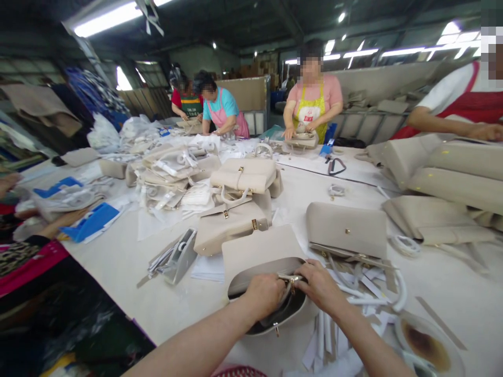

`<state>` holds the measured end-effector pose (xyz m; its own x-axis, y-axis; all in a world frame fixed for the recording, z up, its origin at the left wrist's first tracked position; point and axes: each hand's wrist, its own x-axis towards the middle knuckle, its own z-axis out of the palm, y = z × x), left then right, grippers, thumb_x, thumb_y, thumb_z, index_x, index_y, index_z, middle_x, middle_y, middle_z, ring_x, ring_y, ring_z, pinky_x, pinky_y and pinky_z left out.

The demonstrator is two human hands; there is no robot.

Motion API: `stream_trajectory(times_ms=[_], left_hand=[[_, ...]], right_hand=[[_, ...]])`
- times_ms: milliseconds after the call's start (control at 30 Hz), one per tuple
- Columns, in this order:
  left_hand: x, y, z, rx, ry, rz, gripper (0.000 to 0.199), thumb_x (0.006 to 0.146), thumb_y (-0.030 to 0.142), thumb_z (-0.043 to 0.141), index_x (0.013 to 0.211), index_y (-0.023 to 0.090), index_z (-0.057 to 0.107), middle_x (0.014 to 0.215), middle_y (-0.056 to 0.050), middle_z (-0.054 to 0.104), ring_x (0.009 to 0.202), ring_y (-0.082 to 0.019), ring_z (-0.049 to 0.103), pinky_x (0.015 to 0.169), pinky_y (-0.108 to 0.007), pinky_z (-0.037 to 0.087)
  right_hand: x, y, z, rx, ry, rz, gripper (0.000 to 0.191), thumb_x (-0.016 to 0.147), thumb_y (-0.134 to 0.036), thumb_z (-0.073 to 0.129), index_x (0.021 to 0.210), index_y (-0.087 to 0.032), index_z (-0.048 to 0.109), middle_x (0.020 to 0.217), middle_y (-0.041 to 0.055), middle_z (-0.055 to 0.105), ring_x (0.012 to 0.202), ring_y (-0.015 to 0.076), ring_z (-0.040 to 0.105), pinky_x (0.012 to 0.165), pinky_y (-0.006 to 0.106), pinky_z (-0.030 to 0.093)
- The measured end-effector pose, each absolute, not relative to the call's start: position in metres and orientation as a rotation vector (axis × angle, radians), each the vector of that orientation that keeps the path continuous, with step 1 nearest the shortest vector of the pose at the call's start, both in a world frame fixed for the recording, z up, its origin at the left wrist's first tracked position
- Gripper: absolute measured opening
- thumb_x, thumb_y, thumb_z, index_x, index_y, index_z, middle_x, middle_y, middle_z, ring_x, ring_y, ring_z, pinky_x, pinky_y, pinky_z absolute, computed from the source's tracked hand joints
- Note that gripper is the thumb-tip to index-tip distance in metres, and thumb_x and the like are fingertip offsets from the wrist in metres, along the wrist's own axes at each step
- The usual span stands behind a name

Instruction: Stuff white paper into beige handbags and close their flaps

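Note:
A beige handbag (262, 247) stands open in front of me, its flap folded back and its dark inside showing. My left hand (264, 296) reaches into the opening, fingers closed on the edge of an inner zipped divider. Opposite it, my right hand (319, 284) pinches the same zipped edge near a gold zipper pull (293, 285). A small gold clasp (276, 329) sits on the bag's near side. Just beyond lie more beige handbags, one with a gold buckle (231, 225) and another stacked behind it (245, 175).
A flat beige bag (348, 228) and white paper strips (324, 335) lie to the right, near a stained round dish (424, 343). Left are a grey tray of tools (178, 259) and a blue holder (90, 222). Several co-workers stand around the table (129, 272).

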<state>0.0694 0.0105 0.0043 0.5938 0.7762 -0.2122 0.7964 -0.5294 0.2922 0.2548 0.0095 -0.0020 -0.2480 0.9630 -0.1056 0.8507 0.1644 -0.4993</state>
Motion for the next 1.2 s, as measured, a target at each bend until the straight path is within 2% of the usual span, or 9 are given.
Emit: stream_trajectory(times_ms=[100, 233, 367, 500, 567, 767, 900, 1067, 1200], left_hand=[[0.072, 0.015, 0.004, 2.399, 1.267, -0.156, 0.035, 0.086, 0.027, 0.032, 0.095, 0.015, 0.064, 0.093, -0.016, 0.069, 0.081, -0.030, 0.065, 0.067, -0.040, 0.049], [0.075, 0.022, 0.008, 2.317, 1.224, -0.190, 0.032, 0.083, 0.037, 0.039, 0.093, 0.021, 0.064, 0.090, -0.008, 0.070, 0.077, -0.024, 0.066, 0.064, -0.032, 0.049], [0.080, 0.017, 0.017, 2.326, 1.372, -0.079, 0.036, 0.087, 0.041, 0.031, 0.096, 0.021, 0.059, 0.093, -0.007, 0.067, 0.085, -0.024, 0.063, 0.070, -0.033, 0.048], [0.089, 0.008, 0.019, 2.448, 1.406, 0.032, 0.025, 0.079, 0.035, 0.047, 0.097, 0.020, 0.053, 0.096, -0.007, 0.063, 0.088, -0.025, 0.059, 0.073, -0.034, 0.048], [0.094, 0.007, 0.017, 2.496, 1.383, 0.029, 0.024, 0.076, 0.029, 0.050, 0.097, 0.019, 0.052, 0.098, -0.007, 0.061, 0.090, -0.025, 0.058, 0.074, -0.035, 0.047], [0.098, 0.015, 0.010, 2.536, 1.343, 0.020, 0.021, 0.083, 0.028, 0.041, 0.095, 0.017, 0.055, 0.092, -0.008, 0.064, 0.085, -0.024, 0.061, 0.074, -0.034, 0.047], [0.091, 0.020, 0.014, 2.509, 1.373, 0.016, 0.032, 0.089, 0.031, 0.029, 0.089, 0.019, 0.058, 0.088, -0.008, 0.066, 0.085, -0.023, 0.062, 0.073, -0.034, 0.048], [0.088, 0.027, 0.023, 2.411, 1.469, -0.020, 0.033, 0.086, 0.034, 0.032, 0.091, 0.018, 0.060, 0.096, -0.010, 0.066, 0.090, -0.024, 0.062, 0.076, -0.034, 0.048], [0.075, 0.035, 0.030, 2.269, 1.552, -0.146, 0.033, 0.080, 0.034, 0.038, 0.087, 0.016, 0.065, 0.091, -0.014, 0.069, 0.085, -0.028, 0.064, 0.071, -0.036, 0.048]], right_hand=[[0.255, 0.007, -0.004, -1.740, -2.211, 0.656, 0.017, 0.080, -0.035, 0.052, 0.082, -0.025, 0.066, 0.089, 0.0024, 0.065, 0.109, 0.0244, 0.042, 0.092, 0.035, 0.033], [0.255, 0.003, -0.007, -1.741, -2.156, 0.634, 0.016, 0.081, -0.036, 0.053, 0.082, -0.026, 0.066, 0.089, 0.0012, 0.065, 0.111, 0.0245, 0.041, 0.092, 0.035, 0.033], [0.255, 0.001, -0.008, -1.731, -2.088, 0.630, 0.019, 0.083, -0.035, 0.049, 0.082, -0.025, 0.065, 0.086, 0.0019, 0.064, 0.104, 0.0219, 0.045, 0.088, 0.032, 0.035], [0.253, 0.003, -0.009, -1.748, -2.053, 0.596, 0.018, 0.082, -0.035, 0.050, 0.080, -0.024, 0.065, 0.085, 0.0028, 0.063, 0.100, 0.0209, 0.046, 0.086, 0.030, 0.036], [0.253, 0.003, -0.011, -1.764, -2.058, 0.575, 0.017, 0.081, -0.034, 0.051, 0.080, -0.024, 0.065, 0.085, 0.0034, 0.064, 0.099, 0.0207, 0.047, 0.085, 0.030, 0.036], [0.253, 0.004, -0.012, -1.762, -2.047, 0.560, 0.019, 0.082, -0.036, 0.051, 0.082, -0.024, 0.065, 0.087, 0.0035, 0.063, 0.100, 0.0208, 0.047, 0.084, 0.030, 0.036], [0.252, 0.005, -0.012, -1.744, -2.048, 0.574, 0.019, 0.082, -0.037, 0.051, 0.082, -0.024, 0.065, 0.088, 0.0034, 0.063, 0.100, 0.0214, 0.047, 0.084, 0.031, 0.036], [0.247, 0.003, -0.011, -1.812, -2.101, 0.451, 0.014, 0.080, -0.034, 0.056, 0.084, -0.023, 0.063, 0.090, 0.0043, 0.063, 0.101, 0.0234, 0.048, 0.083, 0.033, 0.036], [0.247, -0.003, -0.009, -1.862, -2.186, 0.266, 0.012, 0.082, -0.032, 0.055, 0.083, -0.022, 0.061, 0.091, 0.0050, 0.063, 0.102, 0.0260, 0.048, 0.082, 0.038, 0.034]])
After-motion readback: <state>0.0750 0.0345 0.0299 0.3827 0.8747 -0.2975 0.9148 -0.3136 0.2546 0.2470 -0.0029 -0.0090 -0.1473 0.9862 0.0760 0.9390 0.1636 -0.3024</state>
